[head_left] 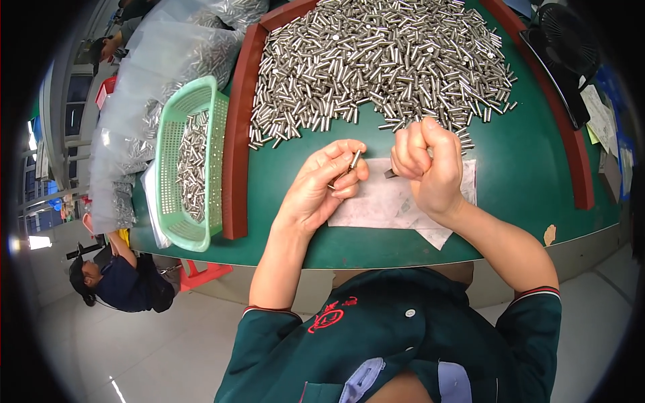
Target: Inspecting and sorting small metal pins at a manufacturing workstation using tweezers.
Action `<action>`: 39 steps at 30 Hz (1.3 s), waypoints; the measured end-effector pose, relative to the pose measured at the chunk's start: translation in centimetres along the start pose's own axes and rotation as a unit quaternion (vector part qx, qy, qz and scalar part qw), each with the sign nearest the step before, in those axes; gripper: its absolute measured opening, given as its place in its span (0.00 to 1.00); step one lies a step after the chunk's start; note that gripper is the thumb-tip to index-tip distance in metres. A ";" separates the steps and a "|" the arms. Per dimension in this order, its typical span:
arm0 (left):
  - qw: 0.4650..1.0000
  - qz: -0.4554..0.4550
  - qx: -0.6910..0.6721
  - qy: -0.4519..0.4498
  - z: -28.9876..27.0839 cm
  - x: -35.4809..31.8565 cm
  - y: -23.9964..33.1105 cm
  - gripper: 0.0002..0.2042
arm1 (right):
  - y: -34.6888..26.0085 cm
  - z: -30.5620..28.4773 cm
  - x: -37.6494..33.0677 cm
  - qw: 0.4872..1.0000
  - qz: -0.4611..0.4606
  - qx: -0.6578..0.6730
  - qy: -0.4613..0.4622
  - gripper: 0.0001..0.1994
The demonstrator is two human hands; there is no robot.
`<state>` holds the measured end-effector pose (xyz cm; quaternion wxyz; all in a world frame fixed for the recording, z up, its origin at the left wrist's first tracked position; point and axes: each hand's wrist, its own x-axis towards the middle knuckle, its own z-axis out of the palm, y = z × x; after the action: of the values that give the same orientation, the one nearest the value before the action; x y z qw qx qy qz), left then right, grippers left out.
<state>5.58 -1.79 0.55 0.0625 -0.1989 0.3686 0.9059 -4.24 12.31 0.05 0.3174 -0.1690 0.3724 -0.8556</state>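
Observation:
My left hand (326, 180) is closed with a small shiny metal pin (355, 159) pinched between thumb and fingers. More metal shows lower among its curled fingers, mostly covered. To its right, my right hand (431, 164) is curled into a fist. A small dark, flat-ended object (390, 173) pokes out of its left side; the fist hides the rest. Both hands are above a smudged whitish cloth (369, 208) spread on the green tabletop (531, 195). Just beyond them lies a large heap of short metal pins (376, 64).
A red wooden rail (236, 148) bounds the heap on the left, another (571, 144) on the right. Outside the left one stands a pale green basket (213, 195) with pins, beside clear plastic bags (138, 80). A black fan (568, 37) is far right. Another person (127, 282) sits left.

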 end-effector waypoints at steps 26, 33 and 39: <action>0.849 0.194 0.478 0.114 0.9 2.0 0.8 0.03 | -0.4 -0.2 0.2 1.000 0.023 0.002 0.007 0.21; 0.996 0.044 0.079 -0.017 -1.4 1.0 0.9 0.02 | -0.4 -0.2 0.1 1.000 0.021 0.000 0.004 0.21; 0.915 0.131 0.368 0.099 0.0 1.1 0.0 0.03 | -0.3 0.1 0.2 0.999 0.019 -0.025 0.012 0.22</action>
<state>4.58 -1.82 0.18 -0.0249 -0.2006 0.7033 0.6816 -4.49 12.32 0.34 0.3248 -0.1598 0.4002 -0.8419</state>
